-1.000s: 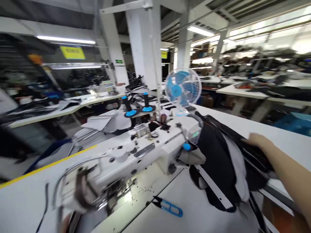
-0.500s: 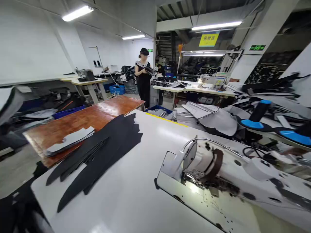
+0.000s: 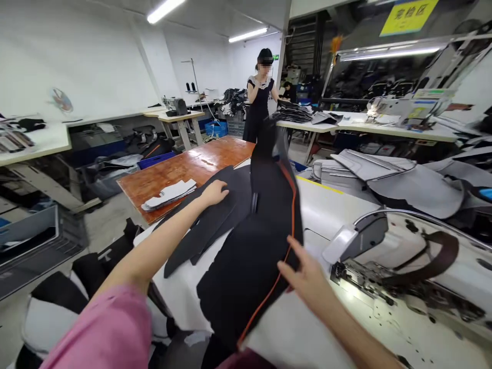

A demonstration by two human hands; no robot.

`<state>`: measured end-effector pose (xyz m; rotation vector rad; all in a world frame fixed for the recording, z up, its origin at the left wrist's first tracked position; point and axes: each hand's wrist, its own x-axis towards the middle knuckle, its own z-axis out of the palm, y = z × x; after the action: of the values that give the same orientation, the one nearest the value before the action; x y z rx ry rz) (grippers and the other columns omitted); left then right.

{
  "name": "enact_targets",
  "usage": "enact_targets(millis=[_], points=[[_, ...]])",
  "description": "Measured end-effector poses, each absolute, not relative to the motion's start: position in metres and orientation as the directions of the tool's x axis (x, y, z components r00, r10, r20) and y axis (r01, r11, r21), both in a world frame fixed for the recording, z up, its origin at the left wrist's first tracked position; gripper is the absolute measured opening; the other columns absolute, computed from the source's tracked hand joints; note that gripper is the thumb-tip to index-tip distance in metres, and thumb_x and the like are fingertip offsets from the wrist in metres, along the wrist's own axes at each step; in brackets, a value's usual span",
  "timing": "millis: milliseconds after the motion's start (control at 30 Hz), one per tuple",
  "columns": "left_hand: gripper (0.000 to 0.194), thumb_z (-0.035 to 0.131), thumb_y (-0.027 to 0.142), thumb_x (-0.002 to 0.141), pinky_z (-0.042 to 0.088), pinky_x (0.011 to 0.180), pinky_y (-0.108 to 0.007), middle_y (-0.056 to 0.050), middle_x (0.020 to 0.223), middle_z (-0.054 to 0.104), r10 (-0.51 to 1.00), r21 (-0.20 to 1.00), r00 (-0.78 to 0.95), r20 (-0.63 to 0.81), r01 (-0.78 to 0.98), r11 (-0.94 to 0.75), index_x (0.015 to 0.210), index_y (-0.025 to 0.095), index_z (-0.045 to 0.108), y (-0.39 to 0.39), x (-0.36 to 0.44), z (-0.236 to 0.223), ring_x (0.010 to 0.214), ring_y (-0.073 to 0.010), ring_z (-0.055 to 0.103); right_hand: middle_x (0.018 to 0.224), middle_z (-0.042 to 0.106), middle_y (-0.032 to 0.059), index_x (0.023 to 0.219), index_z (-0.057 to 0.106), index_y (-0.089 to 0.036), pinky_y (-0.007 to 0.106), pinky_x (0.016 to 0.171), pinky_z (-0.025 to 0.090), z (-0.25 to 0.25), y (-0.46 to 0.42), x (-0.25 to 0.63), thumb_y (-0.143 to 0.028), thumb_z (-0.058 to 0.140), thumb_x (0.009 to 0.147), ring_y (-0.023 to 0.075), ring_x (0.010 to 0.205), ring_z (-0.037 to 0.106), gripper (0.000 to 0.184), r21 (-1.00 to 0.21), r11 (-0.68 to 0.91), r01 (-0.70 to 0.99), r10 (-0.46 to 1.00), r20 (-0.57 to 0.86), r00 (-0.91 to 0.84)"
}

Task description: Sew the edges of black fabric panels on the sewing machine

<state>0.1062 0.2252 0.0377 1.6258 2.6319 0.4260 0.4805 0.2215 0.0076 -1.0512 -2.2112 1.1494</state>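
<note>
Black fabric panel with orange edging (image 3: 246, 277) stands up in front of us, its lower part over the white sewing table (image 3: 265, 328) and its top rising past the table's far end. Our left hand (image 3: 213, 193) lies open, palm down, fingers spread, pressing on flat black pieces (image 3: 203, 230) that lie on the table, beside the panel. Not clenched. Our right hand (image 3: 303, 274) is at the panel's right edge, with fingers (image 3: 286, 256) against the black fabric near the orange edging. We can't tell whether it is gripping or only touching. A pink sleeve (image 3: 103, 328) covers the upper left arm. Sewing machine (image 3: 400, 256) sits just right of the right hand. Past the table are a wooden table (image 3: 192, 169) with a stack of white pieces (image 3: 169, 195), grey pieces (image 3: 415, 189) on the right, and a standing co-worker (image 3: 259, 97) in black at the far side.
</note>
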Motion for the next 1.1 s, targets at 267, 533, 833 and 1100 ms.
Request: enact_targets(millis=[267, 533, 833, 1100], points=[[0.065, 0.058, 0.050, 0.082, 0.043, 0.094, -0.046, -0.027, 0.125, 0.051, 0.720, 0.253, -0.687, 0.097, 0.717, 0.650, 0.124, 0.003, 0.044, 0.312, 0.109, 0.007, 0.119, -0.0374, 0.049, 0.088, 0.070, 0.0087, 0.143, 0.038, -0.017, 0.035, 0.069, 0.055, -0.013, 0.177, 0.492, -0.035, 0.040, 0.095, 0.0235, 0.078, 0.068, 0.051, -0.486, 0.618, 0.618, 0.649, -0.130, -0.750], [0.025, 0.043, 0.020, 0.087, 0.045, 0.088, -0.038, -0.012, 0.108, 0.059, 0.809, 0.003, -0.302, 0.504, 0.938, 0.348, 0.110, 0.017, 0.053, 0.311, 0.175, 0.044, 0.108, -0.0282, 0.054, 0.131, 0.055, 0.0161, 0.102, 0.064, -0.012, 0.039, 0.100, 0.046, -0.036, 0.295, 0.445, 0.002, 0.039, 0.086, 0.0244, 0.126, 0.048, 0.033, 0.132, 0.865, 0.485, 0.407, 0.381, -0.830], [0.048, 0.042, 0.008, 0.080, 0.049, 0.079, -0.029, -0.007, 0.114, 0.056, 0.935, -0.081, 0.117, 0.335, 0.992, -0.095, 0.127, 0.020, 0.044, 0.264, 0.250, 0.062, 0.106, -0.0207, 0.055, 0.126, 0.057, 0.0188, 0.082, 0.056, -0.014, 0.045, 0.102, 0.043, -0.073, 0.271, 0.453, -0.001, 0.044, 0.086, 0.0275, 0.123, 0.051, 0.018, 0.077, 0.806, 0.587, 0.513, 0.404, -0.757], [0.046, 0.048, 0.014, 0.078, 0.050, 0.067, -0.033, -0.009, 0.093, 0.060, 0.893, -0.008, 0.405, -0.196, 0.910, -0.415, 0.124, 0.019, 0.052, 0.214, 0.358, 0.006, 0.089, -0.0252, 0.057, 0.120, 0.060, 0.0190, 0.113, 0.056, -0.008, 0.046, 0.105, 0.040, -0.073, 0.203, 0.527, -0.005, 0.040, 0.086, 0.0261, 0.117, 0.053, 0.031, -0.073, 0.835, 0.546, 0.526, 0.399, -0.751]])
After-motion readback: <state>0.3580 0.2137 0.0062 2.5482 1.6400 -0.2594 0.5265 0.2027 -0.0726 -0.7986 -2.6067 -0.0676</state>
